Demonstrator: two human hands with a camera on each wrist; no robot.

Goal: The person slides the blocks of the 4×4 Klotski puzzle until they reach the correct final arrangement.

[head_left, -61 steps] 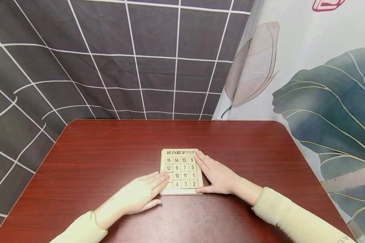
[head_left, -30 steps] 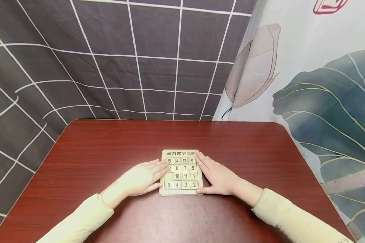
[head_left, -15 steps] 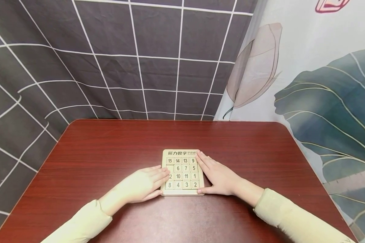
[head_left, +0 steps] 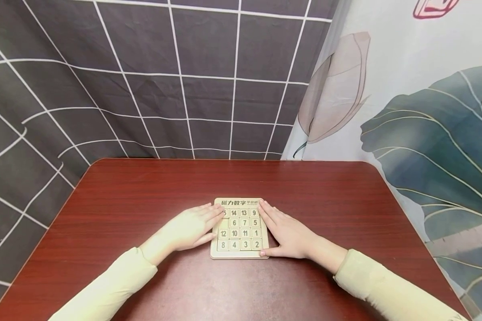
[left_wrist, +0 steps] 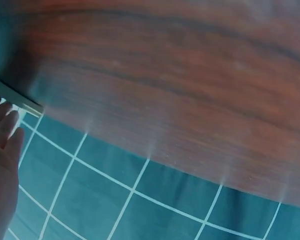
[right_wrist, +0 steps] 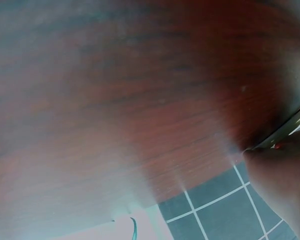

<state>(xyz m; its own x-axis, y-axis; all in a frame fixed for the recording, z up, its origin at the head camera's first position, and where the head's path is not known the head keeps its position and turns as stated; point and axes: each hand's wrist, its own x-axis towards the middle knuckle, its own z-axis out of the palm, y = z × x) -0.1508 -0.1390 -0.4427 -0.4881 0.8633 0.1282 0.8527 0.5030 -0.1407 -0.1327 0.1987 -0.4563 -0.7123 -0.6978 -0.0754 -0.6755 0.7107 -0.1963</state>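
A pale number sliding puzzle (head_left: 241,255) lies flat on the table in the head view, with Chinese lettering along its top. My left hand (head_left: 190,228) reaches in from the left with its fingers straight. Its fingertips touch the top-left tile (head_left: 225,214) and partly cover the number, of which a 5 shows. Directly below that tile is a vacant slot, and under it sits the 12 tile (head_left: 223,233). Along the puzzle's right edge rests my right hand (head_left: 289,234), fingers extended near the top corner and thumb at the bottom corner.
The reddish-brown table (head_left: 144,187) spreads around the puzzle. Behind it hangs a dark curtain with white grid lines (head_left: 209,98). A white curtain with leaf prints (head_left: 337,133) hangs at the right.
The 8 tile, then the 12 tile, have slid down one place in the left column under my left fingers. My left hand has since moved up to the top-left tile. My right hand stays put.
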